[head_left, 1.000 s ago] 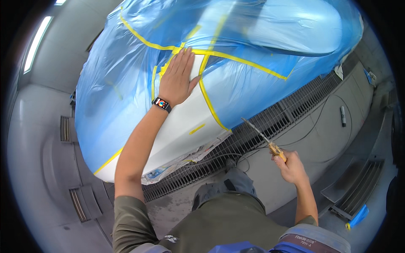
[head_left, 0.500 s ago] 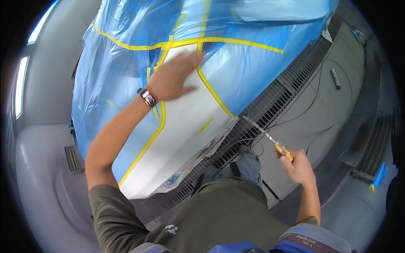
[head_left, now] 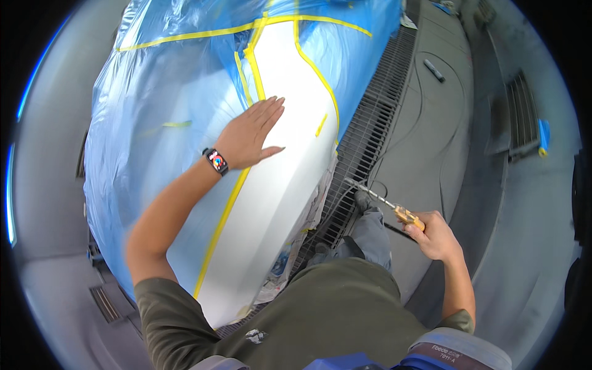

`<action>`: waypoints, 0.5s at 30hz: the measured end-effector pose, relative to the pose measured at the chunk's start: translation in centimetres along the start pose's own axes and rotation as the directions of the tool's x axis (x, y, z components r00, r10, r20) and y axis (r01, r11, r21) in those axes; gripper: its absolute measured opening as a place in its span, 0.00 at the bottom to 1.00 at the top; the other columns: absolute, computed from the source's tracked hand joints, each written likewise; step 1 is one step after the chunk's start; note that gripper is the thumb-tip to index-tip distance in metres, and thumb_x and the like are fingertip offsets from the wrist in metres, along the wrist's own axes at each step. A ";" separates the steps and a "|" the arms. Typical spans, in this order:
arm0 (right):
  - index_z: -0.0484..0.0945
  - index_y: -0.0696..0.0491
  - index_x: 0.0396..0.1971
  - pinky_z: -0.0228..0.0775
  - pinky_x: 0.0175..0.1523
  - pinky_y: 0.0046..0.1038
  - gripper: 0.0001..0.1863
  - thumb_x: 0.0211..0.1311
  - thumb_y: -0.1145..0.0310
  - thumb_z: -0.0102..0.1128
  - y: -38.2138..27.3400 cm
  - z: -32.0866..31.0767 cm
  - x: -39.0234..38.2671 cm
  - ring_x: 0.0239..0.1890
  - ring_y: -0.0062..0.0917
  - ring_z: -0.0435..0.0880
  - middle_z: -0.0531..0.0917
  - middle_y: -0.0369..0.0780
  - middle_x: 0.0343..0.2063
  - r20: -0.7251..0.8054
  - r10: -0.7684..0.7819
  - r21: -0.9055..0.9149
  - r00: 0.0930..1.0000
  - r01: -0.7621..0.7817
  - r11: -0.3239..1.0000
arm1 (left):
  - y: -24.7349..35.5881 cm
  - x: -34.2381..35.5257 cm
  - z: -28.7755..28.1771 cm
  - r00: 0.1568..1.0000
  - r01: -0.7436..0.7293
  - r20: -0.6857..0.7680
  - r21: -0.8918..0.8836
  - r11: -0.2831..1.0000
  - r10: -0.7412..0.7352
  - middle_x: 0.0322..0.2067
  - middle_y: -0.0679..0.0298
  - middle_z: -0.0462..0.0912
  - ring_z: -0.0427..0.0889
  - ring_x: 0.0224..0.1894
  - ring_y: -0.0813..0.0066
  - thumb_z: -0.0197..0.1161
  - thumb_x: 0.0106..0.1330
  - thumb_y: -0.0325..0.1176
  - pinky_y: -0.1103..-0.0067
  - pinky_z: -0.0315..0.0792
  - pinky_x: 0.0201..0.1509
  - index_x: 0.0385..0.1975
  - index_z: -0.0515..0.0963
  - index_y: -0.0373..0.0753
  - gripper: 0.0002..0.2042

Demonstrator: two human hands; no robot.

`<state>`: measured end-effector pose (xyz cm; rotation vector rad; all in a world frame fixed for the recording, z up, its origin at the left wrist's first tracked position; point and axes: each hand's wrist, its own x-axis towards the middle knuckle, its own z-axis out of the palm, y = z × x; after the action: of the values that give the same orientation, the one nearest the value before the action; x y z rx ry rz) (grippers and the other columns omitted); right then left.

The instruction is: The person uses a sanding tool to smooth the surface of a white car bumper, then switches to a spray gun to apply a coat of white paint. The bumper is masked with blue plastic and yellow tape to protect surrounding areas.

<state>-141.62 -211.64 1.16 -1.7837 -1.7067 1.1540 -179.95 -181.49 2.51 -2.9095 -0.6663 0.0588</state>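
Observation:
My left hand [head_left: 250,135], with a smartwatch [head_left: 216,161] on its wrist, is spread flat over the white body panel [head_left: 280,142]. Its fingers point away from me and it overlaps the panel's left border of yellow masking tape [head_left: 223,222]. Whether the palm presses on the surface, I cannot tell. In my right hand [head_left: 439,237] is an air blow gun with a yellow-orange body [head_left: 408,216] and a long metal nozzle [head_left: 373,191]. That nozzle points left, above the floor grating. Blue masking film [head_left: 154,98] covers the bodywork on both sides of the white strip.
A floor grating [head_left: 376,102] runs along the vehicle's right side. A thin hose [head_left: 421,105] loops over the grey floor near a dark cylindrical object [head_left: 434,70]. Masking paper [head_left: 317,206] hangs at the panel's lower edge. Far right is a blue piece of film [head_left: 543,135].
The view has turned, so the vehicle sits further left. My left hand has come down the panel from near the upper tape line. The blow gun stays in my right hand.

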 end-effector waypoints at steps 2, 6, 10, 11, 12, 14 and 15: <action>0.79 0.61 0.31 0.69 0.36 0.43 0.26 0.73 0.48 0.61 -1.4 2.3 -3.0 0.24 0.48 0.73 0.75 0.49 0.18 0.076 0.128 -0.026 0.989 -0.126 0.992 | 2.1 -2.7 1.0 0.999 -0.040 0.000 -0.018 0.999 0.040 0.79 0.52 0.54 0.52 0.81 0.55 0.61 0.72 0.53 0.64 0.49 0.85 0.76 0.55 0.29 0.42; 0.82 0.61 0.32 0.72 0.35 0.41 0.27 0.75 0.48 0.59 -2.7 4.4 -6.9 0.23 0.41 0.76 0.79 0.46 0.18 0.025 0.155 0.070 0.988 -0.157 0.985 | 3.8 -4.5 2.1 0.984 -0.151 0.093 -0.043 0.988 0.154 0.78 0.51 0.58 0.55 0.80 0.57 0.67 0.67 0.52 0.66 0.50 0.85 0.74 0.58 0.28 0.44; 0.87 0.59 0.32 0.75 0.41 0.36 0.29 0.76 0.45 0.57 -2.2 4.9 -8.6 0.27 0.31 0.80 0.86 0.42 0.25 -0.024 0.257 0.143 0.966 -0.251 0.957 | 0.6 2.5 2.6 0.994 -0.107 0.045 0.069 0.992 0.104 0.77 0.50 0.59 0.56 0.80 0.56 0.62 0.71 0.53 0.66 0.49 0.84 0.75 0.57 0.28 0.42; 0.87 0.59 0.32 0.75 0.42 0.36 0.30 0.76 0.44 0.56 -1.9 4.9 -8.8 0.28 0.31 0.80 0.87 0.42 0.26 -0.067 0.242 0.192 0.968 -0.225 0.955 | -0.1 5.0 2.9 0.992 -0.122 0.046 0.164 0.979 0.116 0.78 0.51 0.57 0.55 0.80 0.56 0.57 0.74 0.55 0.67 0.48 0.85 0.75 0.58 0.29 0.40; 0.87 0.59 0.31 0.74 0.43 0.35 0.30 0.76 0.44 0.56 -1.6 4.9 -9.0 0.30 0.31 0.81 0.87 0.42 0.27 -0.095 0.236 0.224 0.967 -0.210 0.952 | -0.5 7.6 3.2 0.991 -0.124 0.088 0.250 0.960 0.105 0.79 0.51 0.56 0.54 0.81 0.57 0.52 0.76 0.57 0.67 0.46 0.85 0.76 0.59 0.30 0.39; 0.87 0.58 0.32 0.74 0.43 0.35 0.32 0.78 0.42 0.52 -0.9 4.9 -9.4 0.30 0.28 0.79 0.84 0.40 0.25 -0.226 0.279 0.265 0.933 -0.216 0.940 | -0.3 11.6 4.2 0.993 -0.087 0.107 0.325 0.942 0.055 0.79 0.52 0.56 0.54 0.81 0.58 0.50 0.76 0.59 0.69 0.46 0.85 0.76 0.59 0.30 0.40; 0.87 0.58 0.32 0.73 0.41 0.35 0.32 0.78 0.42 0.52 -0.5 4.8 -9.6 0.28 0.27 0.79 0.83 0.39 0.23 -0.235 0.324 0.281 0.916 -0.255 0.925 | 0.4 12.5 4.9 0.992 -0.089 0.116 0.316 0.944 0.055 0.79 0.52 0.56 0.54 0.81 0.58 0.50 0.76 0.59 0.69 0.46 0.85 0.76 0.59 0.30 0.40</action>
<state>-144.82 -221.87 1.49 -1.9766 -1.1120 1.1103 -168.87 -175.73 -2.49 -2.6270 -0.5097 0.3024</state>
